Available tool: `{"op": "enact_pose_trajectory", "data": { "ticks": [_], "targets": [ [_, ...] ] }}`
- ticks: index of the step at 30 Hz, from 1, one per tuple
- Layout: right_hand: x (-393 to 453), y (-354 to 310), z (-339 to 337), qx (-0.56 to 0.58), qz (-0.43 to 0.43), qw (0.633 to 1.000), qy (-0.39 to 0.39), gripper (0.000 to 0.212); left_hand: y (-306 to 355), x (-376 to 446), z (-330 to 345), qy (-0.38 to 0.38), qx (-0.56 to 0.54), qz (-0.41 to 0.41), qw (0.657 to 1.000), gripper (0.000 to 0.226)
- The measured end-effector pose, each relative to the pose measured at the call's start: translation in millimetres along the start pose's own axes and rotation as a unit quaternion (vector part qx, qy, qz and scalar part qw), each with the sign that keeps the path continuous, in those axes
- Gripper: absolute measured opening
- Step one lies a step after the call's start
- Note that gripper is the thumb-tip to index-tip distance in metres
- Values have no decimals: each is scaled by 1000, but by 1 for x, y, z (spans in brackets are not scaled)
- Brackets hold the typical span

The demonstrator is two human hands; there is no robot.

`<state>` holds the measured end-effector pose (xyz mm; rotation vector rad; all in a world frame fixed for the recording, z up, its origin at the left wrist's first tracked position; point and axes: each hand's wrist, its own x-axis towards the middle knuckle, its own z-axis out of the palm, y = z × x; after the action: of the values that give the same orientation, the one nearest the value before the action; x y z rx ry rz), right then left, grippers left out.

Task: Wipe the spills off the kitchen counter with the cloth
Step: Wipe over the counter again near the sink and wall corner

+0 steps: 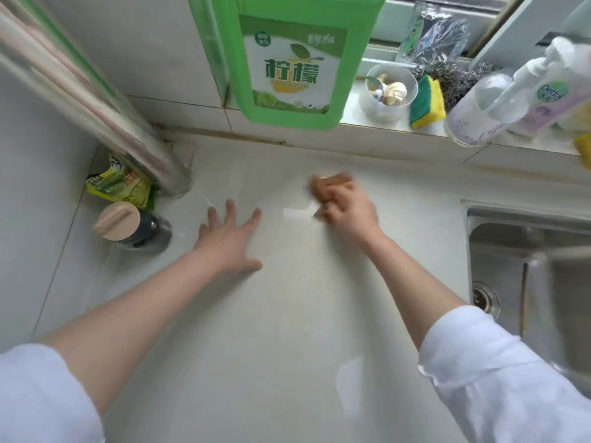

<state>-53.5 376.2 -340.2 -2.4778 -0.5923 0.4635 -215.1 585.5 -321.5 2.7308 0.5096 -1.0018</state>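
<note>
Orange cloth [331, 184] bunched on the table [287, 314], toward the back wall, gripped in curled fingers of right hand [347, 207]. Left hand [228, 238] flat, fingers spread, pressing the table, holding nothing. Wiping apparently under way; wet sheen [299, 212] just beside cloth probably next, calling for a firm sweep. Sink [524, 251] at right.

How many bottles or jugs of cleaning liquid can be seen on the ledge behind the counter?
3: a big green detergent jug at the ledge's left end, a clear bottle further right, and a white Dettol pump bottle beside it. The frame's right edge may hide more.
</note>
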Motion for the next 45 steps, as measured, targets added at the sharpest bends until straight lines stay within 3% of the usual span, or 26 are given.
{"op": "enact_pose_trajectory", "data": {
  "ticks": [2,3,6,8,10,12,14,16,17,18,20,23,25,27,29,30,32,34,36,38,39,40,41,43,45],
  "targets": [
    [-4,-10,7,-50,-122,988,-84,33,12,2,-4,4,-17,7,1000,112],
    [1,-7,3,-78,-137,985,-73,34,13,2,-4,6,-26,5,1000,112],
    [11,22,-17,-80,8,994,70,32,9,3,1,6,-49,6,999,113],
    [16,35,-16,-44,152,972,175,31,6,5,2,7,-57,6,998,112],
    [21,19,3,-25,236,948,212,33,8,5,1,4,-59,8,998,112],
    [22,-19,32,-32,168,970,171,33,8,5,2,2,-61,9,998,112],
    [19,-57,58,-52,-8,996,65,37,7,6,3,3,-56,9,998,112],
    [18,-74,63,-53,-129,989,-54,41,8,5,2,3,-49,9,999,110],
    [20,-70,57,-41,-147,986,-73,41,8,4,2,1,-47,10,999,109],
    [21,-58,48,-36,-129,989,-62,40,8,5,2,0,-48,12,999,109],
    [22,-21,27,-50,-9,997,50,36,8,5,3,-5,-55,14,998,109],
    [21,15,4,-33,248,941,226,34,7,6,3,-13,-58,14,998,109],
    [30,5,14,-43,304,920,243,31,8,6,3,-17,-61,16,998,109],
    [38,-21,33,-61,202,956,204,31,8,7,3,-20,-63,17,998,109],
    [37,-46,49,-86,0,992,88,38,6,7,3,-21,-61,18,998,109],
    [31,-51,52,-91,-96,991,22,41,5,7,3,-21,-60,17,998,109],
    [10,-34,38,-77,-181,980,-32,40,7,5,2,-25,-54,21,998,109],
    [-16,4,16,-80,-102,991,31,33,8,5,1,-27,-58,22,998,109],
    [-40,45,-9,-79,106,980,150,29,7,5,0,-29,-62,21,997,110],
    [-48,64,-21,-43,327,911,248,30,7,5,0,-32,-58,19,998,110],
    [-50,60,-17,-39,384,883,268,30,8,4,0,-34,-56,20,998,110],
    [-50,48,-8,-44,376,884,273,31,9,4,0,-32,-55,21,998,110],
    [-51,30,6,-46,312,912,262,32,8,5,0,-30,-55,21,998,110],
    [-62,-10,41,-49,111,975,187,38,8,6,0,-30,-56,20,998,110],
    [-88,-40,67,-43,-91,993,55,41,7,7,1,-25,-50,17,998,110]
  ]
}}
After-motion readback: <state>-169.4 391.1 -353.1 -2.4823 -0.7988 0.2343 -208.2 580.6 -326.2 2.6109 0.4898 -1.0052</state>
